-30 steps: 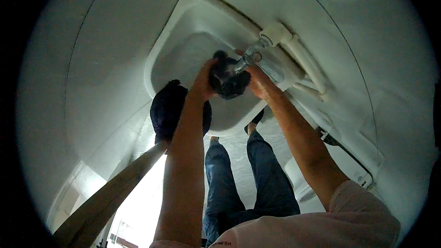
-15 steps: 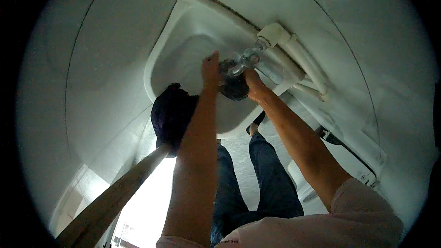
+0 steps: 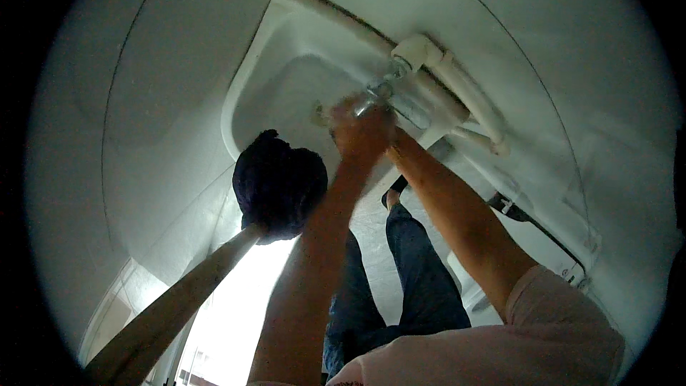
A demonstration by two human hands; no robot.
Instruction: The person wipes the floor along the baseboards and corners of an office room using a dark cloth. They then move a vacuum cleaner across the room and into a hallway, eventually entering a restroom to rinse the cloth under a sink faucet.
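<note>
My left hand (image 3: 364,129) is in front of the tap (image 3: 380,90), at the right side of the white sink (image 3: 236,93). Motion smears its fingers. Behind it, my right hand (image 3: 394,147) shows little more than its wrist edge; its fingers are hidden. Whatever lies between the two hands cannot be seen. Clear, glassy streaks by the tap look like water. Left of my left forearm, a dark, soft mop head (image 3: 279,186) overlaps the sink's near left edge, on a long wooden handle (image 3: 193,279).
Pale pipes (image 3: 471,104) run along the wall right of the sink. Lower right stands a white box-like fixture (image 3: 547,246) with a dark edge. My legs (image 3: 421,271) are below the sink. Bright light comes from an opening (image 3: 229,322) at lower left.
My left hand has swung right, across to the tap and over my right hand. The dark, bunched item that was at my right hand is now out of sight.
</note>
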